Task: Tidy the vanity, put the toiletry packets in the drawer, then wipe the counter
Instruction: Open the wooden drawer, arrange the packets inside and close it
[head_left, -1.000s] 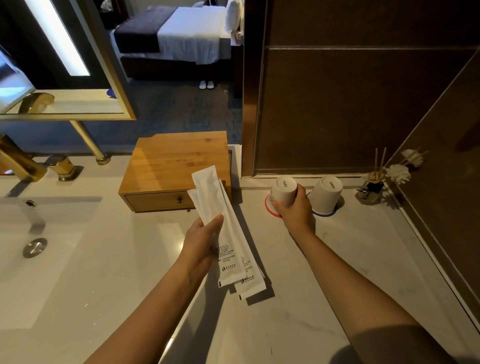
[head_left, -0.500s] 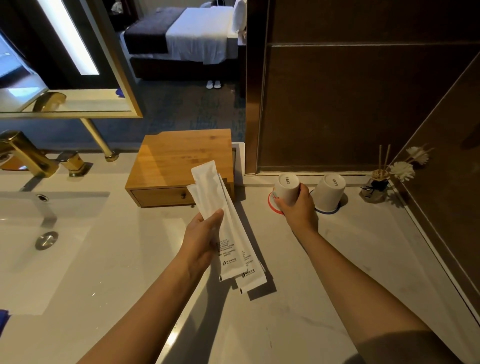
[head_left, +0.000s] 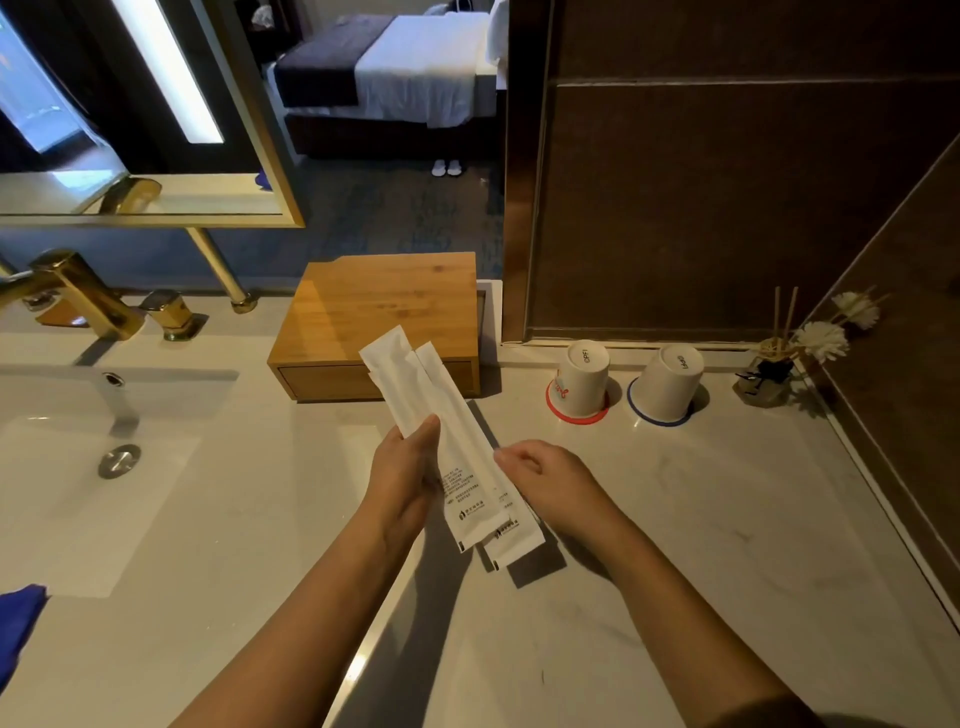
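— Toiletry packets: where are they?
— Fanned in the left hand, thumb pinched over them, held above the counter in front of the wooden drawer box, right of the sink.
— And the right hand?
— Just beside the packets' edge, fingers loosely curled; probably touching, though I cannot tell. Two upturned cups stand farther right.

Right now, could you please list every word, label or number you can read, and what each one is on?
"OPPI": base of the upturned red-rimmed cup.
Similar mark, sideways, not clearly legible: base of the blue-rimmed cup.
Printed lines and a logo, too small to read: toiletry packets held in the left hand.
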